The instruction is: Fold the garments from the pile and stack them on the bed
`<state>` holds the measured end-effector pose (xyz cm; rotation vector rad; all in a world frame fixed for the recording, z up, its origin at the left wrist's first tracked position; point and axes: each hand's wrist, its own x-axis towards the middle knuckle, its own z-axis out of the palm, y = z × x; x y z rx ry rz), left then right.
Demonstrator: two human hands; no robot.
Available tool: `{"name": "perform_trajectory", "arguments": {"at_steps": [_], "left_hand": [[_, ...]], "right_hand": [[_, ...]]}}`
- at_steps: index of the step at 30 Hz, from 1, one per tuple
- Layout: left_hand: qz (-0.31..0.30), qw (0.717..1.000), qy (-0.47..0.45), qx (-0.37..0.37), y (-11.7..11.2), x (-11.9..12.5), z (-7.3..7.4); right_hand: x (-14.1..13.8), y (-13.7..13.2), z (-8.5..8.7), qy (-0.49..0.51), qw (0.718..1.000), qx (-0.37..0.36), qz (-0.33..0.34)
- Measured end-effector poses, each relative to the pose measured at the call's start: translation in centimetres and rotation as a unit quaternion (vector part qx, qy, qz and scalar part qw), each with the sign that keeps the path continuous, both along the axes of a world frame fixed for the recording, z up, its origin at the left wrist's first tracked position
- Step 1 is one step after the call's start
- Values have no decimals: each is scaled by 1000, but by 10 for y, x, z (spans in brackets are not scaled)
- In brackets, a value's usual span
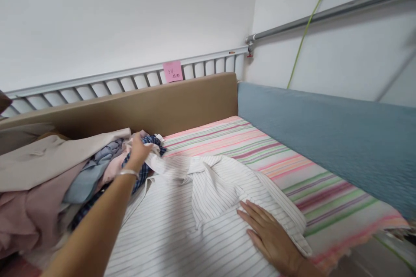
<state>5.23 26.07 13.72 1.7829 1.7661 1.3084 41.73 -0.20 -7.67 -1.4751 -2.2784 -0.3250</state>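
Shirt (214,197), blanket (286,166) beyond edge, sleeve (167,168) perhaps pinched

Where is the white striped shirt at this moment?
In the head view, the white striped shirt lies at lower centre on the multicoloured cloth, right of the clothes pile, with the right hand on it.

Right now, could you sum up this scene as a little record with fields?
Garment: white striped shirt, spread over a multicoloured cloth
Left hand: at the clothes pile and shirt's far-left part; grip unclear
Right hand: flat on the shirt
Behind: brown panel; pink note on white radiator
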Motion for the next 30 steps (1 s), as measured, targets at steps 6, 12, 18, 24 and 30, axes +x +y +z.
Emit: {"name": "perform_trajectory", "arguments": {"at_steps": [6,12,18,24,30], "left_hand": [[-207,950,200,-118,-26,97,-98],[-235,931,260,-102,-26,129,-88],[-281,900,322,87,-101,84,-38],[-482,782,394,-40,-240,9,-83],[-258,910,317,-66,-222,30,-63]], "right_hand": [[0,-2,2,7,1000,-15,-4],[-1,-3,7,15,999,-37,-1],[-2,-3,8,36,999,-37,-4],[-4,-3,6,42,999,-29,-7],[-7,-4,9,45,999,-16,-8]]}}
